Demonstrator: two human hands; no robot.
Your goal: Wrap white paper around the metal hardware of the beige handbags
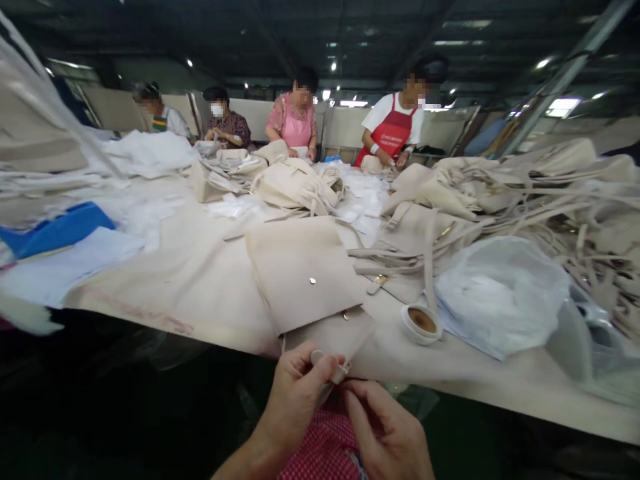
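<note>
Nearest the wearer, over the red-checked cloth [325,448], the 2 hands met just off the table's near edge, probably so that the small work was close to the body and easy to see. The left hand [287,407] pinched a pale strap [339,375] between thumb and forefinger, near a small loop, its other fingers curled beneath, seemingly to steady that narrow end. The right hand [393,430] was bent in beside it, thumb and forefinger brought near each other; whether they gripped anything, I could not tell.

The beige bag [305,270] lay just beyond the hands, on the near part of the table [200,293], its flap uppermost with 1 metal piece showing on it, perhaps to leave the lower part within reach. To its right stood a small round tub [421,324] with brown contents, open and upright, presumably handy for the right hand. Beside that sat a translucent plastic bag [503,293] with white stuff inside.

Farther off, more beige bags [295,183] and a tangle of straps [520,220] were heaped, apparently to spare the near edge. Across the table, 4 people [393,133] worked in a row.
</note>
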